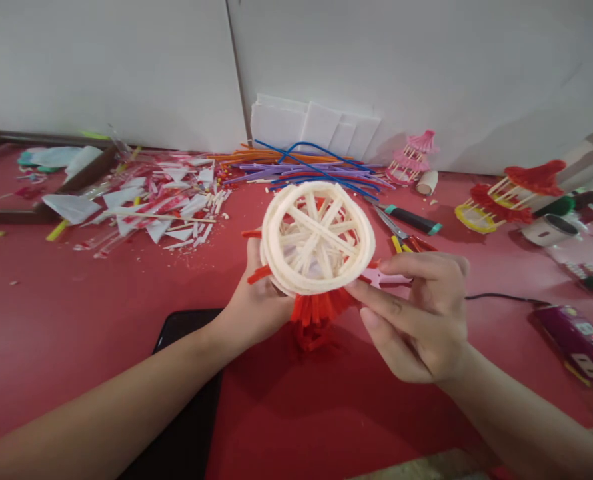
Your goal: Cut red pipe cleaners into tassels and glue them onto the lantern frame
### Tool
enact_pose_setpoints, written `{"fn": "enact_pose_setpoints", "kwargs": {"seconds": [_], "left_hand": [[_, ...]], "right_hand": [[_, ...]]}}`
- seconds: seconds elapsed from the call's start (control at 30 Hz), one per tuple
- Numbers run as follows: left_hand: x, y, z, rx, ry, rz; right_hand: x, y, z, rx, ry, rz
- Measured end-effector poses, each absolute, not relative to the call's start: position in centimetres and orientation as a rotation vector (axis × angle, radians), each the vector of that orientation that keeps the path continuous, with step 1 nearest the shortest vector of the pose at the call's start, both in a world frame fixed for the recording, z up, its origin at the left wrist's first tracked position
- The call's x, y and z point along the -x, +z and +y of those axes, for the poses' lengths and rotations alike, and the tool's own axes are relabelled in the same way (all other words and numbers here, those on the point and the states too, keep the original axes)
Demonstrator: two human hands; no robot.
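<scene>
My left hand (264, 300) is wrapped round the side of a pipe-cleaner model (317, 239), raised above the table. A cream, fuzzy ring with crossing spokes like a wheel faces me; more cream strips show inside it. Short red pipe-cleaner pieces (316, 313) hang in a fringe below, and red ends stick out at the left. At the right edge of the ring, my right hand (421, 313) has its fingers closed by a small red end, one fingertip touching the rim. The fingers of my left hand are mostly hidden behind the model.
Pink scissors (389, 277), pliers (411, 243) and a black-green cutter (412, 219) lie behind my right hand. Coloured pipe cleaners (296, 163) and scraps (176, 193) cover the back. Two small tiered models (411, 159) stand rightward, near a purple power strip (576, 340). A black tablet-like slab (189, 400) lies under my left arm.
</scene>
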State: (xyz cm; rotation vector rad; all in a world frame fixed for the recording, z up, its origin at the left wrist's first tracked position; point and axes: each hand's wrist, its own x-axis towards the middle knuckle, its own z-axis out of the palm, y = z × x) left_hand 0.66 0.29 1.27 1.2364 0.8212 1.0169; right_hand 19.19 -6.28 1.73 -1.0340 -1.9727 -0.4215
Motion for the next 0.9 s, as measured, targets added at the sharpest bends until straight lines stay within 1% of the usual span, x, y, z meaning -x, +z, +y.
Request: {"fn": "enact_pose_setpoints", "kwargs": {"seconds": [0.13,0.43,0.7,0.8,0.9], "left_hand": [[-0.6,1.6,0.3,-1.280,0.998,0.825],[-0.2,-0.6,0.5,-1.298,1.021,0.752],[-0.2,0.6,0.5,-1.338,1.005,0.745],[0.1,0.2,0.6,-1.321,1.025,0.768],[0.5,-0.6,0.7,-1.242,1.098,0.767]], "right_hand": [[-19.4,1.6,-6.3,1.017,-0.425,-1.967],[-20.4,1.7,-6.4,0.976,-0.550,-2.031],[-20.6,2.0,-6.3,0.987,-0.585,-2.016],[-21.7,2.1,-5.6,1.140,-0.546,-1.953],[-23.7,1.5,-4.7,1.507,-0.361,-2.065]]}}
